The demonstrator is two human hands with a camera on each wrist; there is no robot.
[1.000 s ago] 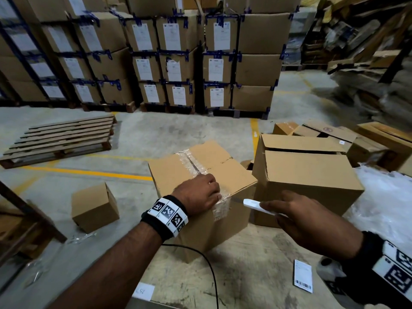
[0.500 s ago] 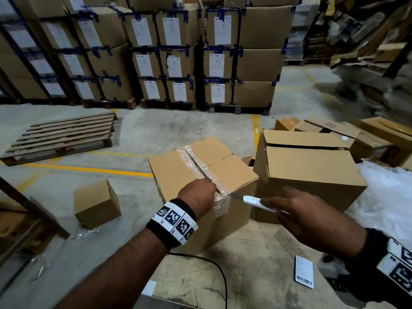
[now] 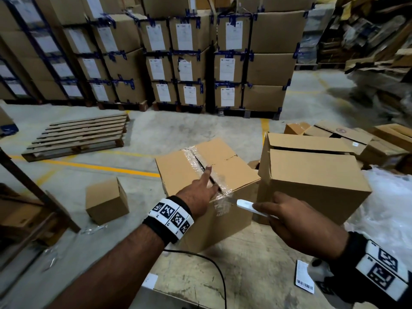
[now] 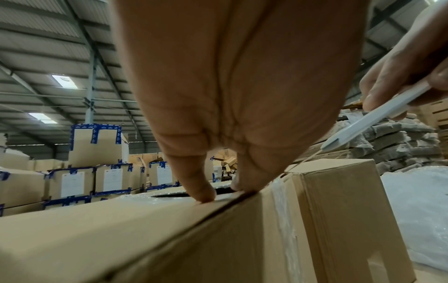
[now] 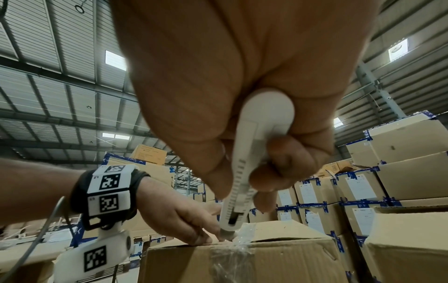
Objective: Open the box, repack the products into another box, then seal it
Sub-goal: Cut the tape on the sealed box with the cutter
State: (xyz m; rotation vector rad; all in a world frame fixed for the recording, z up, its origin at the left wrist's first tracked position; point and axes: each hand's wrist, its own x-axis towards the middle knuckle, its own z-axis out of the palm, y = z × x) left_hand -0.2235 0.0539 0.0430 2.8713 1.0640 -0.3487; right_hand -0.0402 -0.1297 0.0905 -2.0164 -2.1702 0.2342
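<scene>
A brown carton (image 3: 178, 172) sealed with clear tape (image 3: 196, 159) stands on the worktop, with a dark slit along its top seam. My left hand (image 3: 200, 190) rests on the top at the near edge, its index finger stretched out along the seam; in the left wrist view two fingertips (image 4: 203, 195) press at the slit. Beside the carton's near corner my right hand (image 3: 296, 217) grips a white box cutter (image 3: 247, 205), its tip at the crumpled tape (image 5: 230, 258). A second, larger carton (image 3: 312, 175) stands just right, its top flaps loosely folded.
A small carton (image 3: 107, 199) and a wooden pallet (image 3: 78, 137) lie on the floor to the left. Stacks of labelled cartons (image 3: 189, 63) fill the back. A barcode label (image 3: 304, 277), a black cable (image 3: 200, 257) and clear plastic wrap (image 3: 390, 208) lie nearby.
My left hand has gone from curled at the carton's near edge to fingers stretched forward along the seam. The cutter stays near the front corner in my right hand.
</scene>
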